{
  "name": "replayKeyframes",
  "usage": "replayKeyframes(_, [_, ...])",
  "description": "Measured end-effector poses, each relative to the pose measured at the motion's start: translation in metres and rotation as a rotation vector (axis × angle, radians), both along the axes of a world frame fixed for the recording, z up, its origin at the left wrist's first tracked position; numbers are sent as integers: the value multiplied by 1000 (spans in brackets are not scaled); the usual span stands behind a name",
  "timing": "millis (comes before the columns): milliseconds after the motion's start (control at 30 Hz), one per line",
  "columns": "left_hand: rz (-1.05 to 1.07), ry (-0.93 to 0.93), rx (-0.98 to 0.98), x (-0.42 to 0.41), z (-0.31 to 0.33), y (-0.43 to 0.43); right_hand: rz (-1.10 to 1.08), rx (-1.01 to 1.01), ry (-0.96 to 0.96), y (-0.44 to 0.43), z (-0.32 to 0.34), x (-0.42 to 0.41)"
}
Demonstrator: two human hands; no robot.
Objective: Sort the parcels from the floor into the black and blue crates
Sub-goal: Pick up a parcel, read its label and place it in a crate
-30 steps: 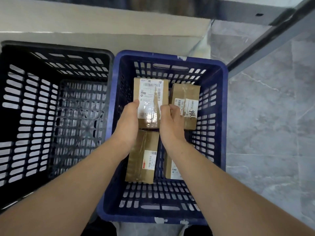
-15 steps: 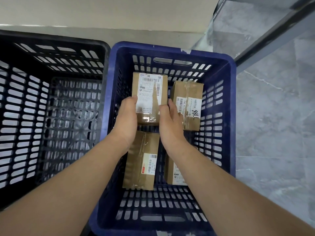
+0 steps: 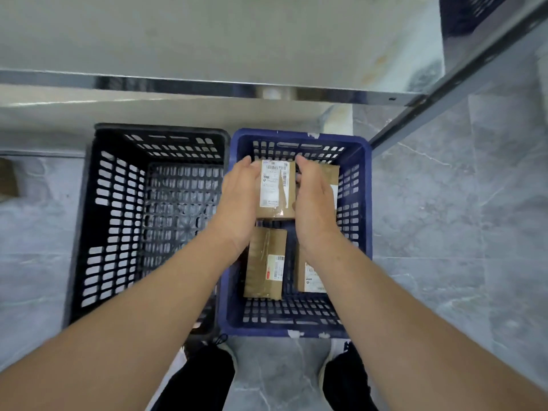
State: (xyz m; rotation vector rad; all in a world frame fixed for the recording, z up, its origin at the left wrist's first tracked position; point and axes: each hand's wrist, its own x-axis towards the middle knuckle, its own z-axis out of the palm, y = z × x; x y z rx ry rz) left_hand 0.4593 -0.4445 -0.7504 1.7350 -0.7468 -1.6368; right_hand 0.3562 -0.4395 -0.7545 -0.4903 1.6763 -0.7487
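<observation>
Grey marbled floor tiles [image 3: 444, 232]; a pale shelf with a metal edge rail [image 3: 178, 86] crosses the view at 12 o'clock.

Far left, at 9 o'clock, a piece of brown cardboard [image 3: 7, 179] lies on the tiles, cut off by the frame.

Next is the black crate [image 3: 89, 218], slotted bottom in plain sight. The blue crate [image 3: 364, 203] stands right beside its right wall.

Toward the blue crate's 11 o'clock corner, both hands flank the labelled parcel [image 3: 275, 188]. The left hand [image 3: 240, 203] lies flat on its left side and the right hand [image 3: 314, 203] flat on its right side. The fingers are straight, not curled round it. I cannot tell whether it rests on the crate bottom or hangs between the palms.

Also inside the blue crate:
- the near-left parcel [image 3: 264, 262] at 7 o'clock
- the near-right parcel [image 3: 311, 277] at 5 o'clock, partly under the right forearm
- the far-right parcel [image 3: 332, 176] at 1 o'clock, mostly behind the right hand

A dark slanting rail [image 3: 444, 84] runs toward 2 o'clock.
</observation>
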Motion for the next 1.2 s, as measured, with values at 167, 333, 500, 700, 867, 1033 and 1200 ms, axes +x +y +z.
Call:
replayKeyframes(167, [28,2,-15,13,103,-3,11,-83,-62,-5,109,12])
replayKeyframes(333, [72,-41,-72,32,195,-6,-13,-160,-98,-11,206,26])
replayKeyframes(500, [122,-7,-128,51,285,5,-36,-261,-64,-10,306,38])
replayKeyframes(700, [120,-16,-240,70,406,37,-23,-354,-86,15,425,54])
replayKeyframes(867, [217,-40,-378,76,497,70,110,-444,-164,49,507,58])
replayKeyframes(1033, [277,-140,-600,71,565,109,369,-649,-197,71,576,48])
replayKeyframes(1200, [387,-248,-718,73,609,153,586,-775,-244,89,625,49])
